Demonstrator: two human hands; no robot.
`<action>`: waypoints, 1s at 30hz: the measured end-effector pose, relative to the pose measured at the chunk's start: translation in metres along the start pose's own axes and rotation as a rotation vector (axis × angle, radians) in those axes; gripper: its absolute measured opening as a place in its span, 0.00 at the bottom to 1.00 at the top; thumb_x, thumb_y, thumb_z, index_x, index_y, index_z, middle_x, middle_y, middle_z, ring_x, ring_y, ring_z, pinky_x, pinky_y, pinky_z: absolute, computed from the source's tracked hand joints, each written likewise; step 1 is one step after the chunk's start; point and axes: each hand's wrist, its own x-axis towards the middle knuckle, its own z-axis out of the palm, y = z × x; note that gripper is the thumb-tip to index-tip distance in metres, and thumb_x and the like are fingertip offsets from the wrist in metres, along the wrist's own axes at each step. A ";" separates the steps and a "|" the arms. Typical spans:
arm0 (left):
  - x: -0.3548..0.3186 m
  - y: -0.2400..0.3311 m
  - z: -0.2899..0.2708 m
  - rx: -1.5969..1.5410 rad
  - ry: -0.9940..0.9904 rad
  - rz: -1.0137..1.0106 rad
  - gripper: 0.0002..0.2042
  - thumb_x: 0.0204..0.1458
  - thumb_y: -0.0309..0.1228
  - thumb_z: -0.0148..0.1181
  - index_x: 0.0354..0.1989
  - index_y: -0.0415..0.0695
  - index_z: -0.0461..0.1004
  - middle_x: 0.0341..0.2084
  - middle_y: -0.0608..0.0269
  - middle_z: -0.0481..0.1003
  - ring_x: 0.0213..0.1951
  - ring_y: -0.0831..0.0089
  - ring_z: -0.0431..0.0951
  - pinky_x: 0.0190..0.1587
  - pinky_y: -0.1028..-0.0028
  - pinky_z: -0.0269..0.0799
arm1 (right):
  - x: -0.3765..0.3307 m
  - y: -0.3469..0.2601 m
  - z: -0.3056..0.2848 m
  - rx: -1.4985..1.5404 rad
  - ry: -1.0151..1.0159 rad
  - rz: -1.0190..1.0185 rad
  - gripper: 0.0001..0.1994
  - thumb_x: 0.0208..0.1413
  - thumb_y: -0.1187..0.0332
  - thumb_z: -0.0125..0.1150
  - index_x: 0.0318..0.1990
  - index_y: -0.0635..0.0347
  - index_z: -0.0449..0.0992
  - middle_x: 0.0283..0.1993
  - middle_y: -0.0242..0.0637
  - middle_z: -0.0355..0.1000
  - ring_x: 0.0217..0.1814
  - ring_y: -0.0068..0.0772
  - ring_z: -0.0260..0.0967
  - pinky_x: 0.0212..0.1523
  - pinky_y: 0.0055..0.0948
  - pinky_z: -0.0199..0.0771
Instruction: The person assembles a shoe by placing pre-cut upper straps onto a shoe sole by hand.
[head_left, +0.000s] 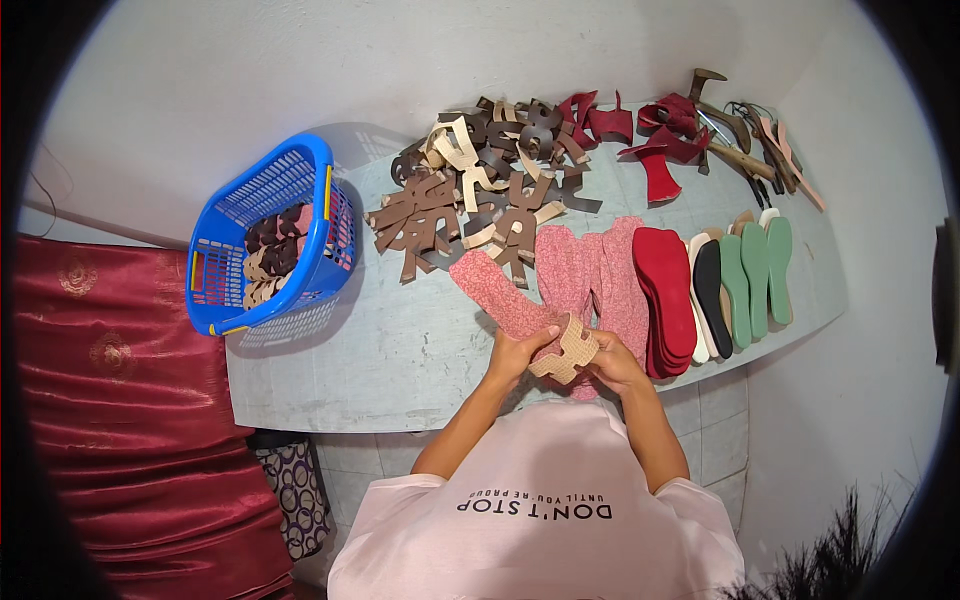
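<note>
My left hand [517, 357] is closed on a pink speckled sandal sole [492, 292], held at an angle above the table's front edge. A tan woven sandal strap [572, 354] with cut-out sides lies across the sole's lower end. My right hand [618, 361] pinches the strap's right side; its fingertips are partly hidden behind it. Just past my hands, more pink speckled soles [567, 262] lie in rows. To their right sits a stack of red soles [664, 295], close to my right hand.
A blue plastic basket [322, 235] with finished-looking sandals stands at the left. Brown and cream straps [432, 205] are heaped at the back, beside dark red straps [657, 178]. Green soles [754, 280], a black sole [707, 300] and hand tools [745, 160] occupy the right.
</note>
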 end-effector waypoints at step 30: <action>-0.008 -0.002 -0.004 0.022 -0.036 -0.046 0.14 0.45 0.24 0.62 0.41 0.37 0.71 0.35 0.59 0.75 0.37 0.72 0.75 0.42 0.72 0.71 | -0.003 0.019 -0.003 0.056 -0.004 -0.033 0.11 0.52 0.78 0.53 0.44 0.67 0.72 0.38 0.35 0.73 0.35 0.23 0.71 0.33 0.20 0.72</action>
